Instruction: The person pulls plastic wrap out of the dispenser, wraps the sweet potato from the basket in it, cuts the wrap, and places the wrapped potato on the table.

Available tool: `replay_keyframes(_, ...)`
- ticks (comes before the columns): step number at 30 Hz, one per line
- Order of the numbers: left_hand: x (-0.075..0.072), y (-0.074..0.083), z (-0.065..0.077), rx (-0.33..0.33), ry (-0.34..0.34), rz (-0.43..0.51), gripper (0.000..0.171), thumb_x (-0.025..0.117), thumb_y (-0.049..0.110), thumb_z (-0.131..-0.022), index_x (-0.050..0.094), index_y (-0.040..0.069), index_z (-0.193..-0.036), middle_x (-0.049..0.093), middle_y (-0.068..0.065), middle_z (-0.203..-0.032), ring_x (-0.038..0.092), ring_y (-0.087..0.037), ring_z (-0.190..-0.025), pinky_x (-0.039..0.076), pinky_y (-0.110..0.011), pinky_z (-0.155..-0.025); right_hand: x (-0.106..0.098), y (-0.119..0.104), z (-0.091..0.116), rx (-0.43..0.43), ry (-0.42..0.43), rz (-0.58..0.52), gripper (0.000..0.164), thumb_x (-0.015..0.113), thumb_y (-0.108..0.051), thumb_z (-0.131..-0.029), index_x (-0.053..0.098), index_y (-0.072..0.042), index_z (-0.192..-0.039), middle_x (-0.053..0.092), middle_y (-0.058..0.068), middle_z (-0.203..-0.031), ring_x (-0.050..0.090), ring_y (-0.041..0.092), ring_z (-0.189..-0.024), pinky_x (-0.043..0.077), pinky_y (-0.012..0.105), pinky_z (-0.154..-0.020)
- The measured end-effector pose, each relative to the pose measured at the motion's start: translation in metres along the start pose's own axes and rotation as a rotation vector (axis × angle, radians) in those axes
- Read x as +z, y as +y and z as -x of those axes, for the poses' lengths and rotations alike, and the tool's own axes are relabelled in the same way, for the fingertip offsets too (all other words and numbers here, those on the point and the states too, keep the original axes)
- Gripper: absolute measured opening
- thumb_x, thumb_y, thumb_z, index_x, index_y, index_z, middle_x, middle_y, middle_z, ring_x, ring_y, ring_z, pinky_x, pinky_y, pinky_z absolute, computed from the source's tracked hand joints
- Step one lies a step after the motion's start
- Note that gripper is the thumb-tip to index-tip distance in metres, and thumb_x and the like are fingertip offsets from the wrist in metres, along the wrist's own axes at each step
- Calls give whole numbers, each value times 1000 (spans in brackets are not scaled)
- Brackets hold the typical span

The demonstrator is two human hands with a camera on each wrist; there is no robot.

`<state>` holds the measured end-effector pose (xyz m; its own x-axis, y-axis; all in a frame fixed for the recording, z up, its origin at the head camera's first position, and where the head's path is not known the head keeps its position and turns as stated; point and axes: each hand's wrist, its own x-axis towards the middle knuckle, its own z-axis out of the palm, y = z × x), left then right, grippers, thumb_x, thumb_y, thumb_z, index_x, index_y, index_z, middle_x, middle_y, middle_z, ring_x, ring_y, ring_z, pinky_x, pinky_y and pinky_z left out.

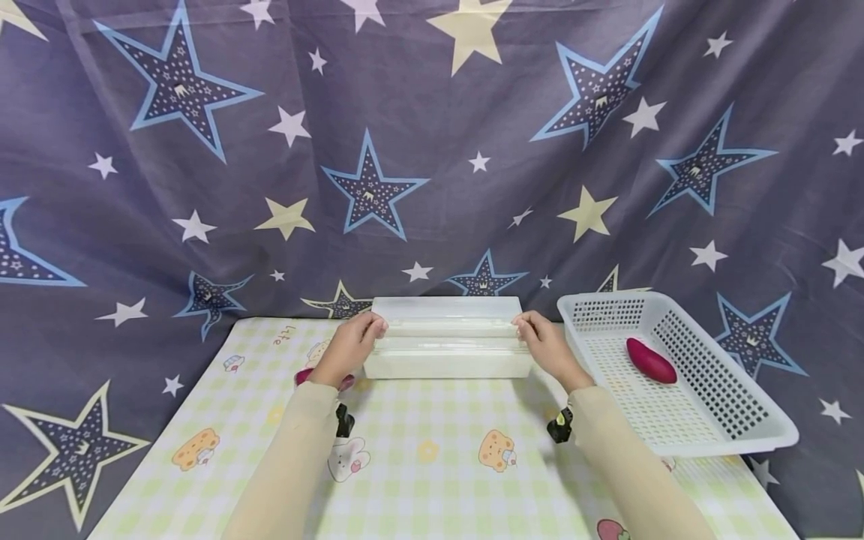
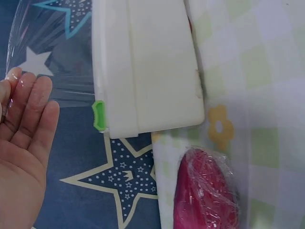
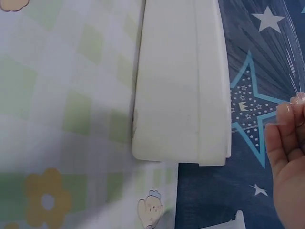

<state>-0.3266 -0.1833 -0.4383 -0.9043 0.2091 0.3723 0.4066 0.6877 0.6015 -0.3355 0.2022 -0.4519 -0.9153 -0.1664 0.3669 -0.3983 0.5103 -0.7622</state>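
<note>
A long white cling film dispenser (image 1: 447, 366) lies across the far edge of the table. Clear cling film (image 2: 71, 83) stretches out from it between both hands. My left hand (image 1: 349, 346) pinches one corner of the film between thumb and fingertips, at the dispenser's left end. At the right end, my right hand (image 1: 550, 349) pinches the opposite corner. A green slider (image 2: 99, 115) sits on the dispenser's left end. Beside the left hand, a purple-red sweet potato (image 2: 202, 195) wrapped in film lies on the table, mostly behind the wrist in the head view.
On the right stands a white perforated plastic basket (image 1: 776, 439), holding one unwrapped purple-red sweet potato (image 1: 651, 361). A checked cloth (image 1: 425, 495) covers the table. Directly behind the table hangs a dark curtain (image 1: 432, 97) with stars.
</note>
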Motion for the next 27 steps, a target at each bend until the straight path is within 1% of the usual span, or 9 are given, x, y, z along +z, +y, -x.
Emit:
replay_keyframes(4,-3,3,-1,27,28,-6,23,47,22,-108,65,9,-103,64,-4,-94,61,-20,-87,51,-41,-81,-3,-4,-1,-26,26,-4,25,48,-24,-108,64,-5,-111,62,9,-90,61,40,-85,49,35,-69)
replay_keyframes(6,-6,4,-1,38,31,-14,23,47,23,-108,65,10,-103,63,-4,-94,60,-20,-87,51,-40,-81,-5,-6,-1,-38,28,3,26,48,-25,-108,64,-5,-112,62,9,-90,60,40,-85,49,36,-69)
replay_keyframes(9,-9,6,-2,51,30,-15,24,46,24,-108,65,10,-104,63,-4,-95,60,-20,-89,51,-41,-81,-8,-10,-1,-43,35,15,27,47,-26,-108,64,-6,-113,61,8,-90,59,37,-85,48,38,-69)
replay_keyframes(13,-15,9,-5,79,36,-7,25,45,26,-108,64,11,-105,64,-4,-97,62,-21,-93,52,-43,-84,-13,-16,-3,-64,60,34,27,47,-27,-108,65,-6,-113,62,7,-90,59,29,-82,47,37,-70)
replay_keyframes(15,-17,11,-6,91,40,-7,25,45,27,-109,64,12,-105,64,-4,-98,63,-21,-93,52,-43,-84,-15,-20,-4,-71,72,30,27,48,-26,-108,65,-6,-113,62,7,-90,60,26,-82,48,36,-70)
replay_keyframes(18,-22,17,-7,101,49,-10,25,45,27,-108,65,12,-105,64,-4,-97,62,-21,-92,52,-43,-83,-18,-23,-4,-81,83,24,26,47,-24,-108,64,-5,-112,62,7,-89,60,25,-82,48,34,-71)
replay_keyframes(23,-31,28,-5,118,72,3,26,47,26,-108,66,8,-105,65,-4,-97,63,-21,-91,52,-43,-83,-23,-30,-5,-112,87,3,26,44,-22,-109,63,-4,-114,61,9,-90,58,30,-82,46,33,-69)
replay_keyframes(25,-34,32,-6,136,87,6,26,47,25,-108,66,7,-105,65,-5,-97,63,-21,-91,52,-43,-82,-25,-33,-5,-130,96,-2,27,44,-22,-109,63,-3,-115,61,11,-91,57,30,-81,46,31,-68)
replay_keyframes(27,-37,36,-6,147,99,12,25,47,26,-108,66,9,-104,64,-4,-96,62,-20,-89,52,-42,-81,-28,-36,-4,-135,105,-11,30,44,-24,-109,63,-3,-116,61,14,-92,57,27,-82,46,29,-69)
